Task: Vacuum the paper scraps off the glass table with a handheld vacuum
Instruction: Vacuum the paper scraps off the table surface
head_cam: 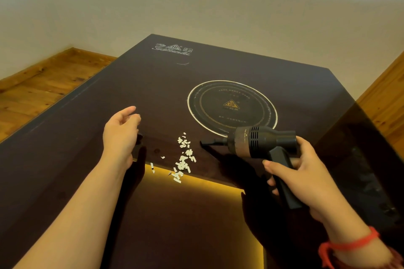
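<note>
Gripping the handheld vacuum [260, 142] by its handle, the right hand [299, 172] points the nozzle at the paper scraps [183, 159] on the glass table [87, 159]; the left hand [121, 133] hovers loosely curled and empty, left of the scraps, and a round burner ring [231, 108] lies behind.

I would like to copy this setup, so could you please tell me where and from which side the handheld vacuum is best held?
Grip the handheld vacuum by its pistol-style handle, coming from behind and below, as the right hand does here. The handle angles back from the barrel, which leaves the side vents uncovered and lets the narrow nozzle point at the paper scraps.
</note>
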A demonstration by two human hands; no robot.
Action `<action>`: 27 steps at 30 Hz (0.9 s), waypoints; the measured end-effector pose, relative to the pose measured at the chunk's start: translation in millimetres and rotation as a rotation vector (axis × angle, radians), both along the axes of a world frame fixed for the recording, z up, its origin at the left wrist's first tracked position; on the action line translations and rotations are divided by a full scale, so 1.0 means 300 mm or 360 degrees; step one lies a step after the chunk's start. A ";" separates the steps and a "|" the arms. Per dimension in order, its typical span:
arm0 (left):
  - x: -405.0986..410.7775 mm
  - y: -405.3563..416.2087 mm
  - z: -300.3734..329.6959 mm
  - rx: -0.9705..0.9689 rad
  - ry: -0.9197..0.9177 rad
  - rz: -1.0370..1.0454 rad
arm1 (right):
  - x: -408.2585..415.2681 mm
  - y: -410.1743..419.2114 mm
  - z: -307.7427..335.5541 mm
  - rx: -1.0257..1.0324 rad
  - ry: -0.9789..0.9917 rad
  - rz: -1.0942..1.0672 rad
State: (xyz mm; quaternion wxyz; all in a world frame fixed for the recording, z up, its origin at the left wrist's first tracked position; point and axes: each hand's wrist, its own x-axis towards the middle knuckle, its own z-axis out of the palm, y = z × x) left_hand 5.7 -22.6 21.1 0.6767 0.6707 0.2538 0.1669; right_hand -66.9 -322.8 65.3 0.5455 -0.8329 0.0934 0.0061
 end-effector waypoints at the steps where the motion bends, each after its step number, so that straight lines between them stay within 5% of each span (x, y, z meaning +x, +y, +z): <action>1: 0.000 0.000 0.000 -0.0003 -0.0002 -0.0001 | 0.020 -0.001 0.001 -0.0014 0.0001 0.0008; 11: 0.001 0.005 -0.005 0.0001 -0.0026 -0.0025 | 0.238 0.008 0.030 -0.0205 0.0138 0.0267; 27: 0.010 0.008 -0.014 0.0022 -0.0031 -0.0022 | 0.349 0.004 0.024 -0.0586 -0.0227 0.0492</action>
